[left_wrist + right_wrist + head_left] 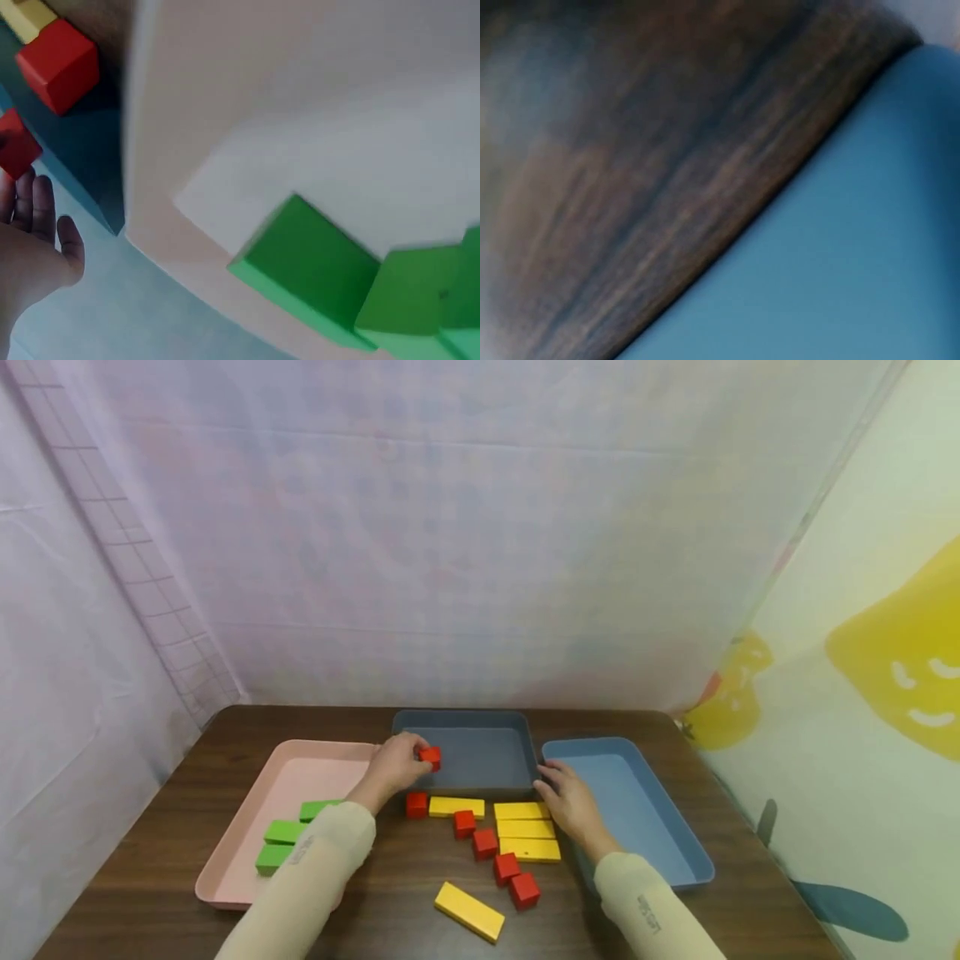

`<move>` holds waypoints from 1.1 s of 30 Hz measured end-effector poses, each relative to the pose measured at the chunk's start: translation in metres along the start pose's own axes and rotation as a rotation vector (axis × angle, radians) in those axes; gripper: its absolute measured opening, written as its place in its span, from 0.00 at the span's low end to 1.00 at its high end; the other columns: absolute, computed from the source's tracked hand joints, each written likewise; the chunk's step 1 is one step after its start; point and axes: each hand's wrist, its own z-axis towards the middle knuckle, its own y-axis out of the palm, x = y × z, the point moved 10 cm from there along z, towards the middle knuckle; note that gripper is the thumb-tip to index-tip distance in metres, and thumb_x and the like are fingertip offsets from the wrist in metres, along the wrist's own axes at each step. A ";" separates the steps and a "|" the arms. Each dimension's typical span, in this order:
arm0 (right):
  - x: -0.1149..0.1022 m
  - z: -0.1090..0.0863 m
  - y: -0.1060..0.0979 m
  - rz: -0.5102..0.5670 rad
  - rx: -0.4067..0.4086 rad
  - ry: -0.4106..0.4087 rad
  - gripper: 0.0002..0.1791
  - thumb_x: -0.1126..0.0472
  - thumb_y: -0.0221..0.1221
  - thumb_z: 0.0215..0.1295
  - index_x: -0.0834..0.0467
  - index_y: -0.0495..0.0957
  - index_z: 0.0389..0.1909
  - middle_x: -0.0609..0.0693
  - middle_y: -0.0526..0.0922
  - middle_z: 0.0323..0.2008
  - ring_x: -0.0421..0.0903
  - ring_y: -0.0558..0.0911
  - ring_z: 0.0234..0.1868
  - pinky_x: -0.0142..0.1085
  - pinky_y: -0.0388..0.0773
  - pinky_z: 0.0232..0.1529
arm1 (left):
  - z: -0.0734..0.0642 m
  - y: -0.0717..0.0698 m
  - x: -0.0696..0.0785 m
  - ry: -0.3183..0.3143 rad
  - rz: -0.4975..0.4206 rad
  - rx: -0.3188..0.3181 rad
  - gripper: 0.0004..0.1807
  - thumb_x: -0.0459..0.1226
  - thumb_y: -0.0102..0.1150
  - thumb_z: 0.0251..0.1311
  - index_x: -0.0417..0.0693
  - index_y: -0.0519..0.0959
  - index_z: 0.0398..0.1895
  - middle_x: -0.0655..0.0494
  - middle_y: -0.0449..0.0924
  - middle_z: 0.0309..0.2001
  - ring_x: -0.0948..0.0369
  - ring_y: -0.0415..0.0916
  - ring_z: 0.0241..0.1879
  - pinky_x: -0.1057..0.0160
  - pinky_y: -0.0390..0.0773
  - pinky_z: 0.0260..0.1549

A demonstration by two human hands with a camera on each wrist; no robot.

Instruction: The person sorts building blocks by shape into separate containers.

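My left hand [397, 764] pinches a red cube [431, 757] between thumb and fingers, above the left part of the dark grey tray [483, 756]. In the left wrist view the same red cube [19, 150] shows at the fingertips of the left hand [37, 251]. My right hand [573, 802] holds nothing; its fingers are loosely extended at the right corner of the dark tray, beside the light blue tray [671, 822]. Several other red cubes [485, 843] run diagonally across the table, starting near the dark tray's front edge.
Three yellow blocks [527, 829] lie side by side left of the right hand. Another yellow block [457, 807] lies along the dark tray, and one more yellow block [469, 911] lies nearer the front. Green blocks [283, 832] lie in the pink tray [247, 827] at left.
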 end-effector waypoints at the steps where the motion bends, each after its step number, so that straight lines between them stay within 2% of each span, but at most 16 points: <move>1: 0.000 0.000 -0.001 0.002 0.005 -0.004 0.22 0.53 0.54 0.63 0.60 0.73 0.55 0.58 0.68 0.58 0.57 0.68 0.57 0.53 0.62 0.55 | 0.001 0.004 0.002 0.007 0.009 -0.009 0.18 0.42 0.61 0.48 0.47 0.79 0.44 0.53 0.76 0.43 0.54 0.72 0.45 0.44 0.60 0.48; 3: -0.002 0.001 -0.002 0.006 0.009 -0.013 0.22 0.54 0.55 0.63 0.61 0.73 0.55 0.58 0.68 0.58 0.57 0.68 0.57 0.53 0.62 0.55 | 0.003 0.010 0.003 0.014 0.034 -0.025 0.18 0.42 0.61 0.49 0.47 0.78 0.45 0.53 0.76 0.44 0.54 0.72 0.45 0.47 0.61 0.45; 9: -0.004 0.003 0.000 0.012 -0.004 -0.016 0.22 0.53 0.55 0.63 0.61 0.73 0.55 0.59 0.68 0.58 0.58 0.67 0.57 0.53 0.62 0.55 | 0.004 0.014 -0.001 0.007 0.114 -0.014 0.17 0.41 0.62 0.51 0.49 0.78 0.45 0.52 0.76 0.46 0.53 0.71 0.48 0.48 0.62 0.45; 14: -0.002 0.004 0.003 0.000 -0.019 0.000 0.22 0.53 0.54 0.64 0.60 0.73 0.55 0.58 0.68 0.58 0.57 0.67 0.57 0.53 0.61 0.55 | 0.005 0.014 -0.008 0.018 0.180 0.038 0.20 0.42 0.63 0.49 0.49 0.77 0.47 0.52 0.76 0.46 0.51 0.72 0.46 0.47 0.64 0.45; 17: -0.001 0.005 0.004 0.006 -0.022 0.001 0.22 0.53 0.54 0.64 0.61 0.72 0.56 0.58 0.68 0.59 0.57 0.67 0.58 0.53 0.61 0.55 | 0.006 0.009 -0.009 0.021 0.192 0.077 0.21 0.43 0.64 0.48 0.49 0.77 0.48 0.50 0.75 0.48 0.50 0.72 0.48 0.47 0.64 0.45; 21: 0.000 0.007 0.003 0.016 -0.019 0.001 0.23 0.53 0.53 0.64 0.61 0.72 0.56 0.58 0.67 0.59 0.57 0.67 0.58 0.53 0.61 0.56 | 0.006 0.001 -0.007 0.022 0.139 0.095 0.22 0.43 0.64 0.49 0.48 0.76 0.49 0.48 0.74 0.52 0.49 0.70 0.50 0.46 0.64 0.47; 25: -0.001 0.008 0.006 0.011 -0.018 -0.010 0.23 0.53 0.54 0.64 0.61 0.72 0.56 0.58 0.67 0.59 0.58 0.67 0.58 0.53 0.61 0.55 | -0.002 -0.006 -0.007 -0.023 -0.005 0.118 0.22 0.41 0.64 0.50 0.45 0.76 0.50 0.48 0.75 0.49 0.51 0.72 0.49 0.51 0.68 0.47; 30: 0.000 0.011 0.006 0.020 -0.004 -0.032 0.22 0.54 0.54 0.64 0.62 0.73 0.55 0.59 0.68 0.58 0.58 0.68 0.57 0.53 0.62 0.55 | -0.024 -0.015 0.000 -0.098 -0.224 0.207 0.23 0.41 0.64 0.49 0.43 0.75 0.50 0.47 0.77 0.46 0.52 0.73 0.45 0.53 0.71 0.45; 33: 0.000 0.012 0.004 0.014 0.011 -0.043 0.22 0.54 0.54 0.64 0.63 0.73 0.55 0.60 0.68 0.58 0.58 0.68 0.56 0.53 0.62 0.55 | -0.042 -0.015 0.002 -0.150 -0.282 0.296 0.23 0.41 0.65 0.48 0.41 0.76 0.48 0.47 0.77 0.43 0.51 0.73 0.44 0.52 0.70 0.44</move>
